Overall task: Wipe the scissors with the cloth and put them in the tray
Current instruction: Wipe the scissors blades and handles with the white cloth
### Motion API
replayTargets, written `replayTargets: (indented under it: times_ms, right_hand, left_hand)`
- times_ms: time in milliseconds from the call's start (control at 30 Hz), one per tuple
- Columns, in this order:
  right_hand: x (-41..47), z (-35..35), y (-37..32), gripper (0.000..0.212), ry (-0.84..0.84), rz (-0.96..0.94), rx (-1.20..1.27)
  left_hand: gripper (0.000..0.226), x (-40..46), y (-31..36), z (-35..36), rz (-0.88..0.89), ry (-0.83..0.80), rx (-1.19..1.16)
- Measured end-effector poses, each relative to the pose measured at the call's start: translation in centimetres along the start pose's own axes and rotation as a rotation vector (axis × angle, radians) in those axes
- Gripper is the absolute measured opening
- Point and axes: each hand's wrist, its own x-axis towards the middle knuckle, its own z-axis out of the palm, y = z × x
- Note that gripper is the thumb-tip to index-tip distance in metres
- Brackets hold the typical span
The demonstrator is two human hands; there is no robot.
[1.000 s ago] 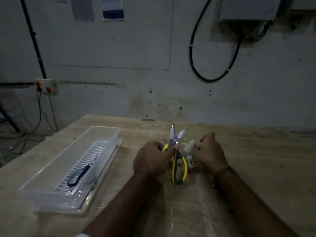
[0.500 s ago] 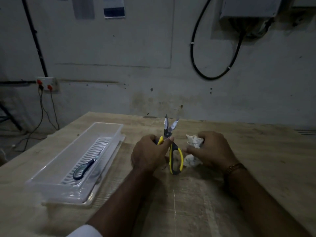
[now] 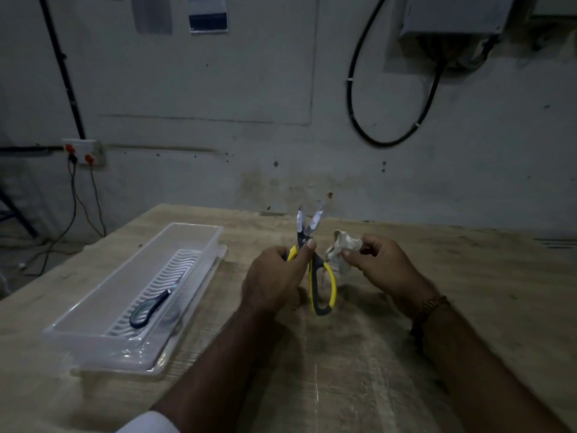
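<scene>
My left hand [image 3: 274, 276] grips one yellow-and-grey handle of the scissors [image 3: 315, 260], held upright above the table with the blades spread apart and pointing up. My right hand [image 3: 381, 267] pinches a crumpled white cloth [image 3: 340, 250] just right of the scissors; the cloth sits beside the free handle, apart from the blades. A clear plastic tray [image 3: 103, 310] with a ribbed insert lies to the left on the table. Inside it lies a second pair of scissors with dark blue handles [image 3: 150, 307].
The wooden table [image 3: 343, 370] ends at a back edge close to a grey wall. A wall socket with red plugs [image 3: 82, 151] and hanging wires lies beyond the table's left side. A black cable loop [image 3: 387, 132] hangs on the wall.
My right hand has drawn the cloth off the blades and to the right. The scissors have risen a little and stay open in my left hand.
</scene>
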Motion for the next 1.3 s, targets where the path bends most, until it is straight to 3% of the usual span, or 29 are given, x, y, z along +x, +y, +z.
replayTargets:
  times_ms: [133,267,400,600,767,1133,1300]
  right_hand:
    - [0.2,0.5,0.6,0.027,0.022,-0.001,0.034]
    - [-0.3,1.4,0.0,0.055,-0.037,-0.032,0.092]
    - [-0.5,2.3,0.0,0.026,-0.053,-0.009,0.22]
    - [-1.0,2.2,-1.0,0.028,-0.094,0.225,0.445]
    - [-1.3,1.9,-1.7,0.029,-0.098,0.315,0.458]
    - [-0.5,2.4,-2.0,0.023,0.144,0.443,0.589]
    - [0.9,1.9,-0.5,0.037,0.297,0.575,0.799]
  left_hand:
    - [0.075,0.0,0.6,-0.2,0.011,-0.112,-0.133]
    - [0.047,0.4,0.8,0.1,0.055,-0.187,-0.188]
    - [0.043,0.4,0.9,0.3,0.065,-0.203,-0.207]
    - [0.042,0.6,0.8,0.0,0.027,-0.168,-0.301]
    - [0.016,0.5,1.1,-0.2,-0.004,-0.13,-0.339]
    - [0.016,0.5,1.7,-0.8,0.041,-0.103,-0.393]
    - [0.015,0.6,1.7,-1.3,0.037,-0.072,-0.391]
